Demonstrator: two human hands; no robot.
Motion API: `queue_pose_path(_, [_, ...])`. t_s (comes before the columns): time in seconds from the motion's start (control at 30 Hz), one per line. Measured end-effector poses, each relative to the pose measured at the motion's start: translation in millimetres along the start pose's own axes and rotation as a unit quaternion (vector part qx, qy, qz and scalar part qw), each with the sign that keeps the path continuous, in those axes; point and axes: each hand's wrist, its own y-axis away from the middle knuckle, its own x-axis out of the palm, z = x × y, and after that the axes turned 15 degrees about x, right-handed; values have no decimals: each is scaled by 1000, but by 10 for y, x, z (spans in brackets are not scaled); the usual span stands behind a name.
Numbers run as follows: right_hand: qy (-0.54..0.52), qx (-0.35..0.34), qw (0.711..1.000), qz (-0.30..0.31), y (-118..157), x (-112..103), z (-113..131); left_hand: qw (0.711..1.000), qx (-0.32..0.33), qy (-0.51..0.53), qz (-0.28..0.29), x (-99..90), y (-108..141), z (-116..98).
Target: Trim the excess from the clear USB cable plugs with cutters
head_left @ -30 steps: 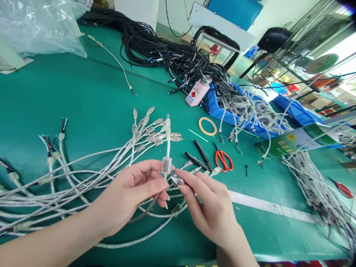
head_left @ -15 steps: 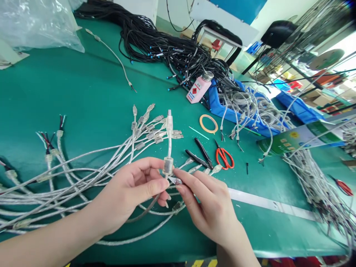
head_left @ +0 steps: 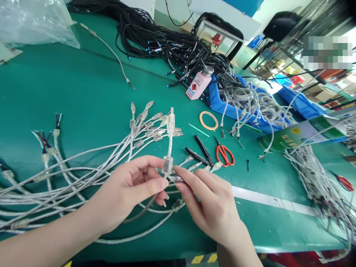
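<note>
My left hand is closed on a translucent grey USB cable, pinching it just below the clear-cased ferrite core. The cable's USB plug points upward. My right hand pinches a small knife; its short pale tip lies beside the cable under the core, and its handle is mostly hidden in my fingers. Whether the tip touches the cable I cannot tell. Under and behind my hands lies a bunch of similar cables, with plugs together at the middle and stripped wire ends at the left.
Black-handled pliers, red scissors and a tape ring lie beyond my right hand. Behind stand a pink bottle, a blue bin of cables and a black cable pile. More cables lie at right.
The view has shifted slightly. The knife tip, pointing at the cable below the core earlier, now shows less and lies flatter. Both hands keep their grip.
</note>
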Motion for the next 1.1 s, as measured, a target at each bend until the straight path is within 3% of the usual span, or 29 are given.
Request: queue_pose_path(1.1, [-25,-13,999,23,-11,-29,-11,1000,6,0,18,4,3,11])
